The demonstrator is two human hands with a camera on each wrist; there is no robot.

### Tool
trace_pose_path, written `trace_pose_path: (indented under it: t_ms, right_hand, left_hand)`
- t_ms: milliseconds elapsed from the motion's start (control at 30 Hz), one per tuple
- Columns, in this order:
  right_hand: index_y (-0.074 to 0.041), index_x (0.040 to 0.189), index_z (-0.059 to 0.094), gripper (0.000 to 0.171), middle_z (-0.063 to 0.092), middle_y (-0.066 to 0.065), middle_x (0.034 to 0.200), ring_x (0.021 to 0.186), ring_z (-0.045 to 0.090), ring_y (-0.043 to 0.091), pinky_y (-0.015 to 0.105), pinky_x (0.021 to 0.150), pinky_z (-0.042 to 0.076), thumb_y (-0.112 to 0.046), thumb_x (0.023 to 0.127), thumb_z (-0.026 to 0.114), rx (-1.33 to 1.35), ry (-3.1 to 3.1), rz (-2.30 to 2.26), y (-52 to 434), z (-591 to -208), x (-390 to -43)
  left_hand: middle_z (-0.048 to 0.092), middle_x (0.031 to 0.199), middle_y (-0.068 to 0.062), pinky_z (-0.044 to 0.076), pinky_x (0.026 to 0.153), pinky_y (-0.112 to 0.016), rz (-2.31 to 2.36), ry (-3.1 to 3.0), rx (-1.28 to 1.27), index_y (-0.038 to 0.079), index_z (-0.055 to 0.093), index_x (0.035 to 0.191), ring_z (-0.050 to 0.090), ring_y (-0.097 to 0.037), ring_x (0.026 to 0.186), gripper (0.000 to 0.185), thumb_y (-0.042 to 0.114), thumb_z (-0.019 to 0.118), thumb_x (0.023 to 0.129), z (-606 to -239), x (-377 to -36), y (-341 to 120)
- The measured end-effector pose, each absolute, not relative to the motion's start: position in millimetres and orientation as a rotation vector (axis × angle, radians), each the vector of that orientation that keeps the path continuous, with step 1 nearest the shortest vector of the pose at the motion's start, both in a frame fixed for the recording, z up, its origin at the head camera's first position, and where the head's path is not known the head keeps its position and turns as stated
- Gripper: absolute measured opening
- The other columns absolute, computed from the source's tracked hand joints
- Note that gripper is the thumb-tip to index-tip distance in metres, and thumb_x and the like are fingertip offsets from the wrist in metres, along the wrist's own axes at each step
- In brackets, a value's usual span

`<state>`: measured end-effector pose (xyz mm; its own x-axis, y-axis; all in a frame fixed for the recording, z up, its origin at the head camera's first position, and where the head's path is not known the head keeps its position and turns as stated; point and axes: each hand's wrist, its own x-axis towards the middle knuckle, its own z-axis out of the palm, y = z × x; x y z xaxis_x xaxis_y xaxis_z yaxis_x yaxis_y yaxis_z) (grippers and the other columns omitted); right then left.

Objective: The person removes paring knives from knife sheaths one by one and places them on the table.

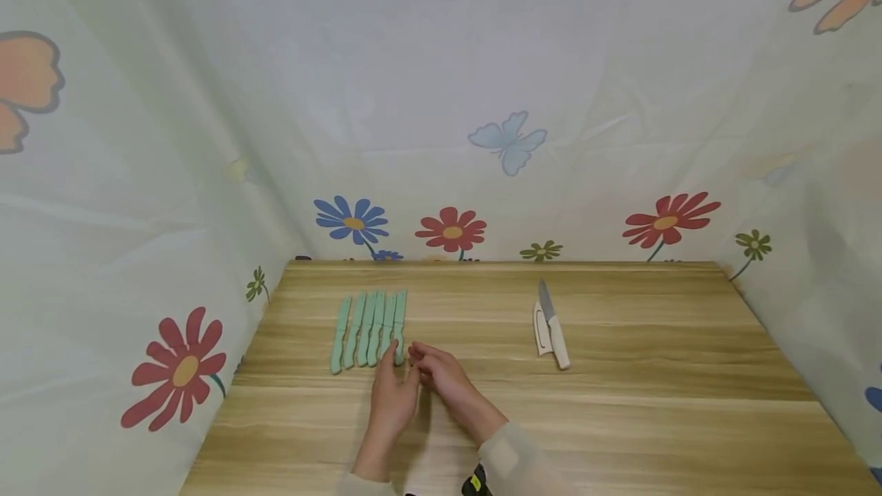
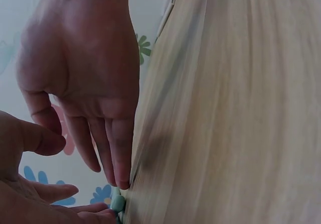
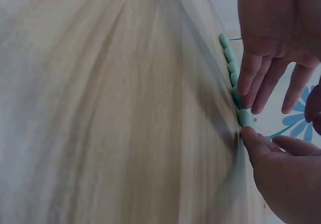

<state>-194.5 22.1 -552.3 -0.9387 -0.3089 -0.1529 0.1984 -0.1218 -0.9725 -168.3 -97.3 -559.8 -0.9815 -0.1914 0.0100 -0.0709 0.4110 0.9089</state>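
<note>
Several mint-green knives lie side by side in a row at the left of the table, handles toward me. My left hand reaches to the right end of the row, its straight fingers over the handles of the rightmost knives. Facing it from the right is my right hand, fingers extended and fingertips close beside the end knife. In the right wrist view, the right hand has its fingertips right at the rounded end of a green handle, and the left fingers lie alongside the neighbouring handles.
A white-handled knife with a bare grey blade lies right of centre, beside and partly over a white sheath. The wood-grain table ends at a flower-printed curtain behind and at both sides.
</note>
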Motion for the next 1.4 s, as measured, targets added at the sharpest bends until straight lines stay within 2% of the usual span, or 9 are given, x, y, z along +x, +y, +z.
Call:
trace_pose_path:
  t_ms: [267,433,500,567,633,700,933,1200,1400]
  right_hand:
    - [0.012,0.152,0.039,0.057,0.045,0.028,0.156,0.144,0.047,0.041,0.039,0.115,0.047,-0.009,0.098,0.044,-0.079,1.821,-2.102,20.1,-557.4,-198.1]
    - [0.014,0.151,0.039,0.058,0.046,0.03,0.154,0.143,0.048,0.042,0.035,0.113,0.049,-0.009,0.097,0.045,-0.08,1.798,-2.12,21.1,-559.9,-198.4]
    - [0.016,0.15,0.039,0.058,0.046,0.031,0.153,0.143,0.048,0.042,0.033,0.111,0.05,-0.008,0.097,0.045,-0.077,1.778,-2.136,22.4,-560.2,-197.6]
    - [0.017,0.149,0.039,0.058,0.045,0.033,0.153,0.143,0.047,0.043,0.033,0.111,0.05,-0.007,0.097,0.044,-0.07,1.754,-2.148,24.3,-559.9,-195.8]
    - [0.019,0.148,0.039,0.057,0.045,0.034,0.153,0.143,0.047,0.043,0.035,0.111,0.05,-0.007,0.097,0.042,-0.063,1.726,-2.161,25.9,-559.7,-193.7]
    - [0.02,0.147,0.039,0.056,0.045,0.035,0.153,0.142,0.049,0.043,0.036,0.112,0.05,-0.006,0.097,0.041,-0.052,1.697,-2.176,27.2,-558.9,-191.5]
    - [0.023,0.145,0.039,0.053,0.046,0.038,0.15,0.133,0.059,0.032,0.042,0.113,0.049,-0.006,0.1,0.039,-0.053,1.619,-2.23,30.4,-557.1,-188.1]
    - [0.022,0.146,0.039,0.054,0.046,0.038,0.149,0.124,0.065,0.022,0.044,0.112,0.05,-0.005,0.099,0.039,-0.076,1.588,-2.239,32.1,-555.2,-188.3]
    - [0.021,0.146,0.039,0.054,0.047,0.037,0.149,0.124,0.065,0.025,0.044,0.111,0.051,-0.007,0.099,0.039,-0.074,1.616,-2.22,38.0,-553.1,-185.4]
  left_hand:
    - [0.044,0.155,-0.032,0.035,0.116,-0.066,-1.62,-2.52,0.233,-0.004,0.041,0.153,0.04,-0.049,0.145,0.063,0.009,0.061,0.094,-556.6,-168.1,-90.8]
    - [0.046,0.154,-0.031,0.037,0.115,-0.065,-1.614,-2.5,0.229,-0.004,0.042,0.152,0.043,-0.048,0.144,0.062,0.006,0.062,0.094,-554.7,-168.8,-89.4]
    - [0.053,0.147,-0.031,0.046,0.108,-0.06,-1.605,-2.494,0.229,-0.004,0.043,0.152,0.053,-0.046,0.133,0.061,0.006,0.062,0.095,-554.6,-169.8,-90.0]
    - [0.062,0.133,-0.028,0.054,0.093,-0.05,-1.605,-2.49,0.241,-0.003,0.044,0.152,0.064,-0.039,0.114,0.059,0.005,0.063,0.096,-554.6,-170.3,-91.0]
    - [0.066,0.115,-0.023,0.054,0.076,-0.038,-1.6,-2.494,0.26,-0.001,0.045,0.151,0.065,-0.028,0.092,0.059,0.004,0.064,0.096,-555.0,-171.0,-92.6]
    - [0.065,0.104,-0.019,0.048,0.068,-0.032,-1.588,-2.506,0.279,0.0,0.047,0.151,0.059,-0.021,0.081,0.059,0.003,0.065,0.095,-555.0,-171.4,-94.3]
    - [0.072,0.121,-0.024,0.054,0.085,-0.048,-1.465,-2.536,0.322,-0.004,0.052,0.145,0.068,-0.03,0.099,0.058,-0.002,0.067,0.089,-558.4,-175.7,-96.8]
    - [0.074,0.109,-0.023,0.059,0.084,-0.048,-1.434,-2.523,0.344,-0.008,0.055,0.14,0.072,-0.032,0.094,0.053,-0.003,0.068,0.09,-560.3,-182.8,-103.0]
    - [0.074,0.109,-0.023,0.058,0.091,-0.053,-1.523,-2.534,0.378,-0.007,0.054,0.142,0.075,-0.034,0.098,0.058,-0.002,0.069,0.087,-560.0,-185.2,-104.2]
